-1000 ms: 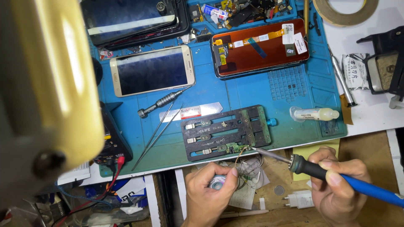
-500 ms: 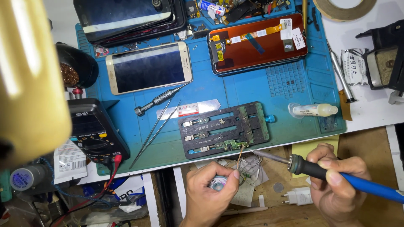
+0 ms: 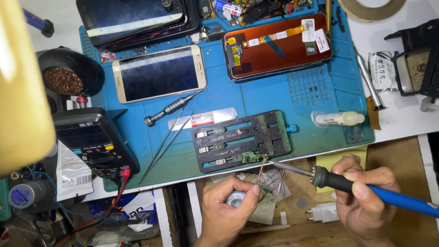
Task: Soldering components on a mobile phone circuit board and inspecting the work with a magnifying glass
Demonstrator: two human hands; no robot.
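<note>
The right hand (image 3: 366, 201) grips a soldering iron (image 3: 347, 183), its tip at the small board (image 3: 249, 158). The left hand (image 3: 226, 208) pinches a wire spool (image 3: 238, 199) just below that board.

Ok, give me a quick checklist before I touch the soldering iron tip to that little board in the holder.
1. Small green board seated in the black holder: ok.
2. Soldering iron gripped on its handle by the right hand: ok.
3. Iron tip beside the board's edge: ok; actual contact: cannot tell.
4. Solder wire held up to the joint by the left hand: ok.
5. Tip hot and clean: cannot tell.
6. Tweezers and screwdriver lying apart from the holder: ok.
</note>
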